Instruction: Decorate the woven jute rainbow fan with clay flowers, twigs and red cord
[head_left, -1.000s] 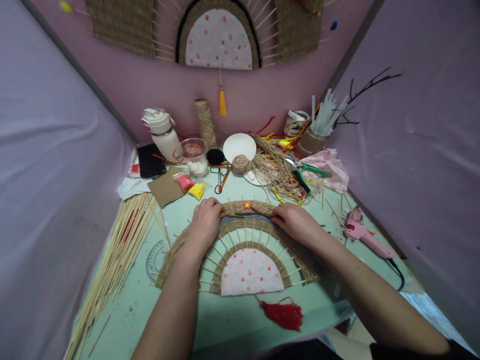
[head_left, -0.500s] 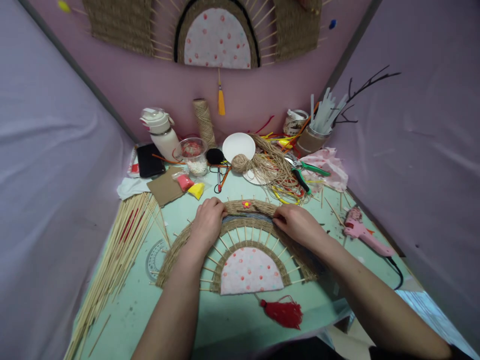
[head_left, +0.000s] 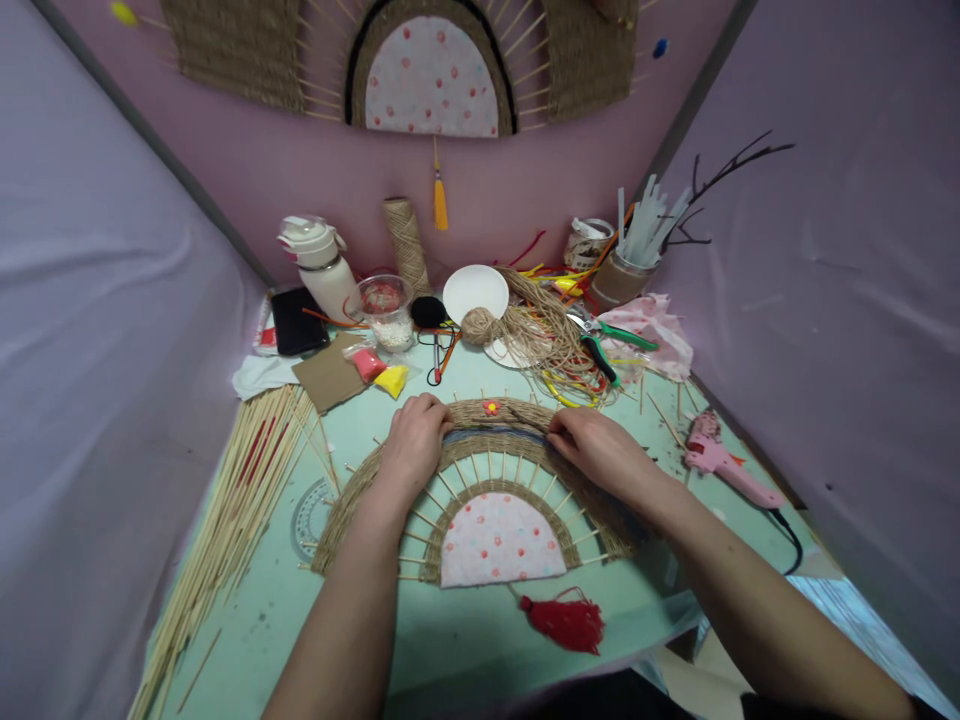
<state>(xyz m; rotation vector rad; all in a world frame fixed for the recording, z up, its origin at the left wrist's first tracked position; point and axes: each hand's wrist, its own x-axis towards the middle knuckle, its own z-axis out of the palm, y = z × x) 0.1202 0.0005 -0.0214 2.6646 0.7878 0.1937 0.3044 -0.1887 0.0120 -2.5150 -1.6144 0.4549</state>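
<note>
Woven fan [head_left: 365, 505] betw. L hand [head_left: 414, 440] & R hand [head_left: 592, 445], under both.

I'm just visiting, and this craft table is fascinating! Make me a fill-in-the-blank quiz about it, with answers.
The left hand and right hand touch the woven fan either side of a small, yellow-centred ____.
The glue gun is coloured ____.
The tassel lying below the fan is coloured ____.
Missing words: flower; pink; red.

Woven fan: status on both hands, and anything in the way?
Left hand at woven fan's upper band, beside red flower. Right hand opposite, fingertips by dark twig; grips unclear. Forearms partly cover fan's sides.
</note>
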